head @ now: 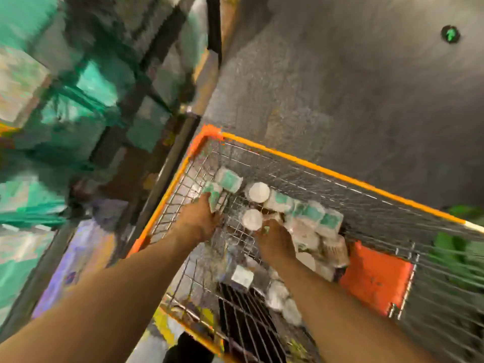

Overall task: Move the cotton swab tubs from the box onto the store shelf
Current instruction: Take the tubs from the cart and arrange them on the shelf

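Now the left hand grips a teal tub.

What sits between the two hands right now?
Head view: a white-lidded tub and bare wire cart mesh lie between the left hand and the right hand.

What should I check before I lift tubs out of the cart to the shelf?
1. Hold of the left hand on its tub: ok, it grips it.
2. Hold of the right hand: cannot tell, too blurred.
3. Other tubs remain in the cart: ok.
4. Free place on the shelf: cannot tell, blurred.
5. Way over the orange rim: ok, nothing lies across it.
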